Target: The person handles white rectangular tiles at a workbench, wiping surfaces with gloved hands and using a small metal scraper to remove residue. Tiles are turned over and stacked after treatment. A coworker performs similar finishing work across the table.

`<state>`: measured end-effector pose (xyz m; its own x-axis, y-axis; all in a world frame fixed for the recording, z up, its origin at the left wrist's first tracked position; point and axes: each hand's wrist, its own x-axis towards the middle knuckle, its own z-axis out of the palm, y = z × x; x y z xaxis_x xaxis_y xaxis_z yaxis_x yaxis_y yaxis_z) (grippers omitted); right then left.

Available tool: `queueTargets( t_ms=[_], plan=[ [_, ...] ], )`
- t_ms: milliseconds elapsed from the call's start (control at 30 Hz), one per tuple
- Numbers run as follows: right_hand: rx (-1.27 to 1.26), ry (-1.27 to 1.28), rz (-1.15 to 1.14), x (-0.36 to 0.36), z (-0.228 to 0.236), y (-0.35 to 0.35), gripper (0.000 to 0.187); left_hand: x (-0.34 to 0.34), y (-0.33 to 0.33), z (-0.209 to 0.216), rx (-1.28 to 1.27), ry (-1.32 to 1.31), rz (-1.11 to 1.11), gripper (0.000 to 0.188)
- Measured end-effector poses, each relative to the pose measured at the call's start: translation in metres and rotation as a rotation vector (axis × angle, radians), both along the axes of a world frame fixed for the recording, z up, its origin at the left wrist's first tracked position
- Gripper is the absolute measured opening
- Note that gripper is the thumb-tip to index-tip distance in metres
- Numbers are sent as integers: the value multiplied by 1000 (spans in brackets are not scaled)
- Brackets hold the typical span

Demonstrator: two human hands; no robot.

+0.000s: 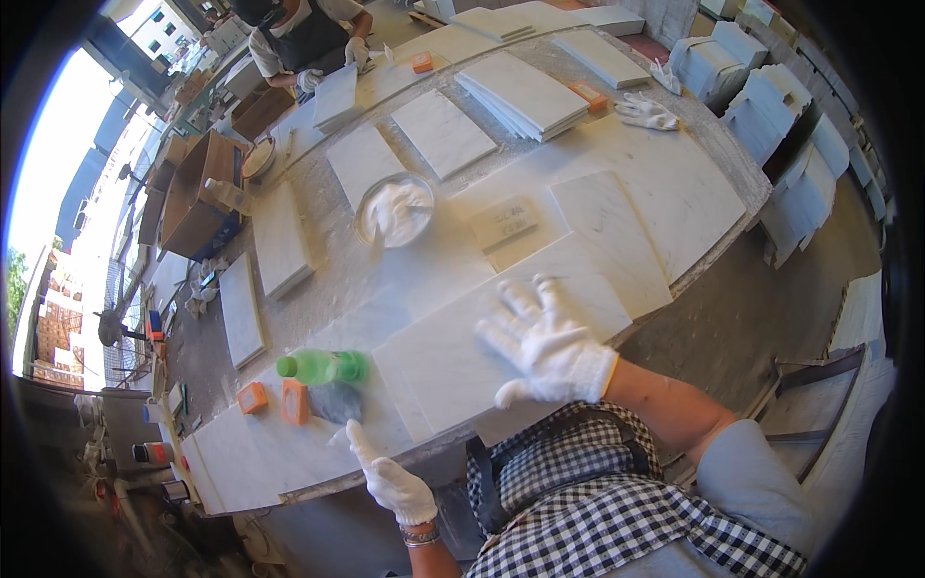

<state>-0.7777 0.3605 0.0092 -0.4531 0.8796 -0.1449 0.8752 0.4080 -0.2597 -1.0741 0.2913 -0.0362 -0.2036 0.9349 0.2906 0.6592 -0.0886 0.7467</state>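
Note:
A white knitted glove covers my right hand [544,347], whose fingers spread wide over a pale marble slab [434,371] near the table's front edge; whether the palm presses on it I cannot tell. My left hand [397,486], also gloved, is just off the front edge with its fingers stretched toward the table. Beyond its fingertips lies a dark grey piece [335,402], beside an orange block [295,402] and a green plastic bottle [323,366] on its side. A second orange block [252,397] sits farther left. Nothing shows held in either hand.
A bowl [432,217] of white material stands mid-table, near a small rectangular block [505,222]. Stacked slabs [525,87] and a loose glove [647,113] lie farther back. A co-worker [299,39] handles a slab across the table. A cardboard box [198,197] stands left.

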Motion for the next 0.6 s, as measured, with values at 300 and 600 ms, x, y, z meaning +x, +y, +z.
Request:
queueTargets(
  t_ms=[300,600],
  plan=[
    [217,-64,-460,71,-25,12,99,69,67,27,7,705,-573,76],
    [345,163,-528,80,-42,-8,92,71,29,33,42,578,-675,72]
  ],
)
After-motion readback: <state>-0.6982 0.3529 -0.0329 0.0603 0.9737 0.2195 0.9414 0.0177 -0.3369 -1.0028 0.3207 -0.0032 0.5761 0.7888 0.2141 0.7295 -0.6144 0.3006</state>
